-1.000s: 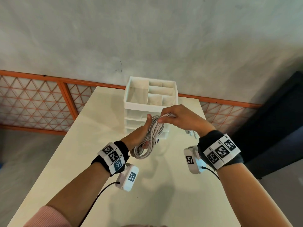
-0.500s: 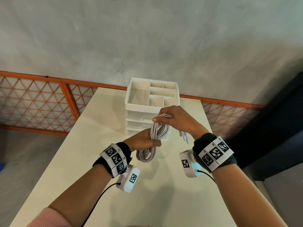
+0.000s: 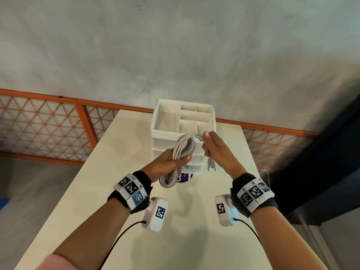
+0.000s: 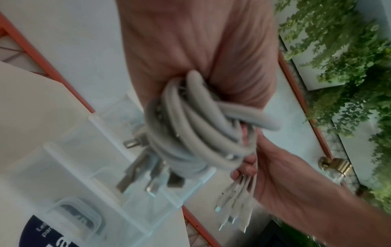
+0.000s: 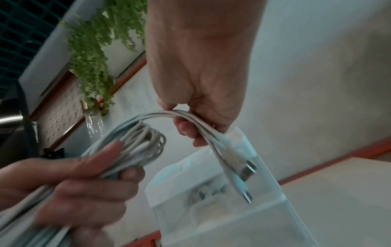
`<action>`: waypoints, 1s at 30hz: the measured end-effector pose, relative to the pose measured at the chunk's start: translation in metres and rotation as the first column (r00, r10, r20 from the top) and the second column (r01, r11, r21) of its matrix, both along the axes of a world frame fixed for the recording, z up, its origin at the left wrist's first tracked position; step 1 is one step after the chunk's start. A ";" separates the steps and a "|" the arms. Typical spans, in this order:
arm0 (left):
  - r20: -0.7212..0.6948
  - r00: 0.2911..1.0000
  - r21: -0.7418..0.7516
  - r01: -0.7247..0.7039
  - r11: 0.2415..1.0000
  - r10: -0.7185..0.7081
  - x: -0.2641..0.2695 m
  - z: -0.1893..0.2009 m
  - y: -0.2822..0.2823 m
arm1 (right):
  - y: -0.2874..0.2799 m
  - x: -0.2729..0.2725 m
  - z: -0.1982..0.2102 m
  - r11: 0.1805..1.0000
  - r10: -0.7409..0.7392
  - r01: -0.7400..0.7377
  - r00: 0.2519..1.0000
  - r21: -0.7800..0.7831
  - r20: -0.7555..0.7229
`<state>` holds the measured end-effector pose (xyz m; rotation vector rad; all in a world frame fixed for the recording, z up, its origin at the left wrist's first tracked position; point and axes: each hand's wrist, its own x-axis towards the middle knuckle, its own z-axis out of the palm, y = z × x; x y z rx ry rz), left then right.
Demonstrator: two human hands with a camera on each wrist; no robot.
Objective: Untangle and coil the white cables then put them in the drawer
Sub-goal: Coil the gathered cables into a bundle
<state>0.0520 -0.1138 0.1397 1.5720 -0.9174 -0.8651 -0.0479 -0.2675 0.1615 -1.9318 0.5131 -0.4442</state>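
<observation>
A bundle of white cables point(image 3: 183, 151) is coiled into a long loop in the air before the white drawer unit point(image 3: 183, 133). My left hand point(image 3: 171, 162) grips the coil point(image 4: 190, 130) round its middle, thumb across it. My right hand point(image 3: 212, 149) pinches the free cable ends point(image 5: 190, 118) just right of the coil's top. Their plugs point(image 5: 243, 172) hang down below my fingers. A lower drawer point(image 3: 194, 168) of the unit stands pulled out under the hands.
The drawer unit stands at the far end of a cream table point(image 3: 175, 230), its top tray point(image 3: 165, 115) split into compartments. A dark round label point(image 3: 184, 178) lies under the open drawer. An orange lattice fence point(image 3: 48, 129) runs behind the table.
My right hand has swung from over the coil's top to its right side, carrying the free ends round. The left hand keeps its grip on the coil.
</observation>
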 end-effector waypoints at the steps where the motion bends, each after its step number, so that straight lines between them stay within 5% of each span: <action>1: -0.013 1.000 -0.027 -0.014 1.000 0.014 0.002 0.001 -0.001 | 0.003 0.001 -0.004 1.000 0.008 -0.008 1.000 -0.009 0.004; 6: -0.141 0.989 -0.168 -0.072 0.983 0.048 0.000 0.000 -0.007 | 0.030 0.013 -0.020 0.998 0.047 -0.046 0.998 -0.037 0.030; 14: -0.226 0.974 -0.213 -0.042 0.976 -0.007 0.001 -0.003 -0.003 | 0.034 0.010 0.003 0.991 0.135 -0.132 0.961 0.027 -0.243; 19: -0.211 0.977 -0.187 -0.001 0.982 -0.039 0.001 -0.006 -0.002 | 0.022 0.000 0.011 0.940 0.318 -0.339 0.908 -0.033 -0.271; 26: -0.162 0.981 -0.129 0.084 0.988 -0.105 -0.003 -0.002 -0.005 | 0.031 0.001 0.014 0.983 0.065 -0.077 0.995 -0.164 -0.079; 30: -0.073 0.989 -0.053 0.126 0.991 -0.130 0.002 0.000 -0.003 | 0.032 -0.004 0.016 0.986 0.161 -0.164 0.980 -0.015 -0.121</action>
